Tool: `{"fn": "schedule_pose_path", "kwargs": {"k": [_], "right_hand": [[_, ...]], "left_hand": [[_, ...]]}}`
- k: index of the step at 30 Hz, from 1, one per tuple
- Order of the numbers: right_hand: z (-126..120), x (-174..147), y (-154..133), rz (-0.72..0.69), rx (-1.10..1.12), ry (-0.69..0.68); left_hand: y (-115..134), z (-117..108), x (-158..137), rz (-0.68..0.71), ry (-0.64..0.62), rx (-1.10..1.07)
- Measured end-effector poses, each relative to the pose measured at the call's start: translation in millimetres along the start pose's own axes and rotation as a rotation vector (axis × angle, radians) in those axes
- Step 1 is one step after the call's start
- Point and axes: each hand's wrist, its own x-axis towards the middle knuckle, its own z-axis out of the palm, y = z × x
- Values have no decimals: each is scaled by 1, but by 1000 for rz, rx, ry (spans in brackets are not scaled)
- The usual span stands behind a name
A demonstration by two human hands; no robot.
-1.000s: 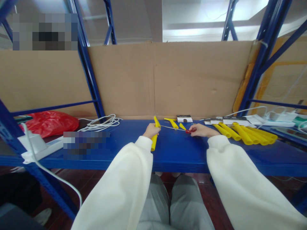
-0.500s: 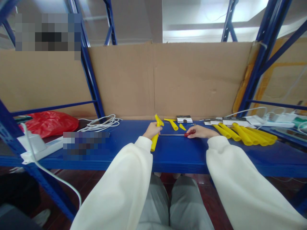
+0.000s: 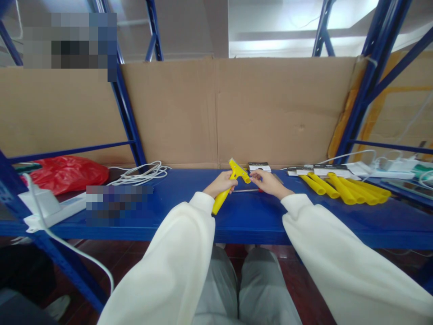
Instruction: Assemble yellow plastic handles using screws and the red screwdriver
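A yellow scraper [image 3: 221, 201] with a T-shaped head is wrapped in my left hand [image 3: 223, 183], its head tilted up to the right. Just right of the head's end, my right hand [image 3: 264, 181] has its thumb and fingers pinched together; whatever is between them is too small to make out. Beneath the hands a screwdriver [image 3: 246, 190] lies on the blue shelf [image 3: 250, 216], its red handle mostly hidden by my right hand. Behind my right hand sits a small black and white box [image 3: 260, 167], partly covered.
Several yellow handles [image 3: 350, 192] lie in a row at right, in front of flat white and black packs [image 3: 320, 171]. At left are a coiled white cable [image 3: 149, 174], a red plastic bag [image 3: 72, 174] and a white power strip [image 3: 69, 208]. A cardboard panel [image 3: 253, 113] stands behind.
My right hand has let go of the screwdriver and moved up left to the scraper's head. My left hand has turned the scraper so its head faces more into view.
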Motion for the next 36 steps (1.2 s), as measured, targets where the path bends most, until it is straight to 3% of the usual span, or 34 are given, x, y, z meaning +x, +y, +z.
{"fn": "schedule_pose_path", "kwargs": {"k": [8, 24, 32, 36], "right_hand": [[10, 4, -2, -91, -84, 68], [8, 0, -8, -178, -242, -13], [10, 1, -13, -152, -263, -29], [-5, 6, 1, 9, -247, 79]], "left_hand": [[2, 4, -1, 39, -41, 15], [3, 7, -2, 59, -29, 148], [4, 5, -2, 18, -5, 185], [-1, 0, 3, -39, 76, 168]]}}
